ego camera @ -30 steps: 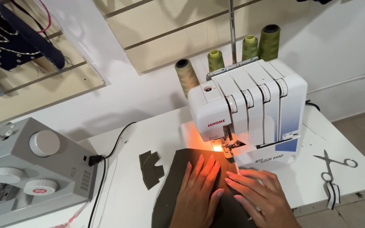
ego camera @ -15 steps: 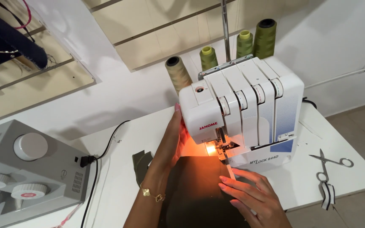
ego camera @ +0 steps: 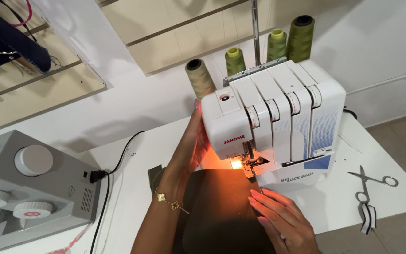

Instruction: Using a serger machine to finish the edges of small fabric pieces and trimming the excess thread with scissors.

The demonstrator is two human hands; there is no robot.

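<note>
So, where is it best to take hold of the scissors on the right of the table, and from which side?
Take the scissors by the two ring handles at their right end, coming from above on the table's open right side. They lie flat and apart from the machine, blades pointing left, so the rings are free to grip.

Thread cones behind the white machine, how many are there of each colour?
Olive green thread cones: 1, the tall one at the far right.
Lime green thread cones: 2.
Beige thread cones: 1, just above the left hand.
Total: 4 cones, all standing behind the white serger.
</note>
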